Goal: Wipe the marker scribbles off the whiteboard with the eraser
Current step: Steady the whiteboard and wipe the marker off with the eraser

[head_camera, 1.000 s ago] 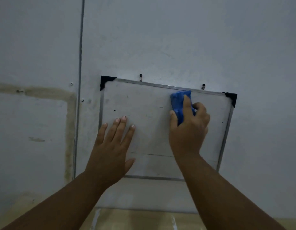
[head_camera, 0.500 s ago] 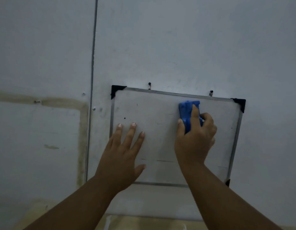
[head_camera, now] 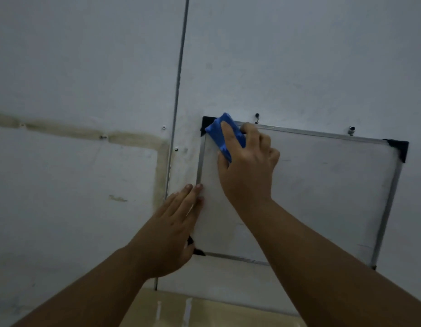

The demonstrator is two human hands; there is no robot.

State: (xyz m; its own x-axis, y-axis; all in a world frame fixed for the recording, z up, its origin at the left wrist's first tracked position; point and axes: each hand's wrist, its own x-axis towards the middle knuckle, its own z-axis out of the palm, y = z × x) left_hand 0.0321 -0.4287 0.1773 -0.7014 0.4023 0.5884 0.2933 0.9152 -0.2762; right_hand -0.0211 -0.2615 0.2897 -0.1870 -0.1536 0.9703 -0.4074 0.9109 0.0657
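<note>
The blue eraser (head_camera: pixel 220 133) sits tilted at the top left corner of the whiteboard (head_camera: pixel 323 197), overlapping the black corner cap (head_camera: pixel 206 121) there. The right hand (head_camera: pixel 249 166) holds it: the grip is curled round the eraser, forefinger laid along its back, thumb at its lower end (the other fingers bunch on the far side). The board's face looks pale, with only faint smudges. The left hand (head_camera: pixel 174 230) lies flat over the board's left frame edge, grip straight, fingers side by side, holding nothing. The board hangs by two small hooks (head_camera: pixel 257 116) on a grey wall (head_camera: pixel 86 67), a thin metal strip (head_camera: pixel 180 67) running upright just beside it.
</note>
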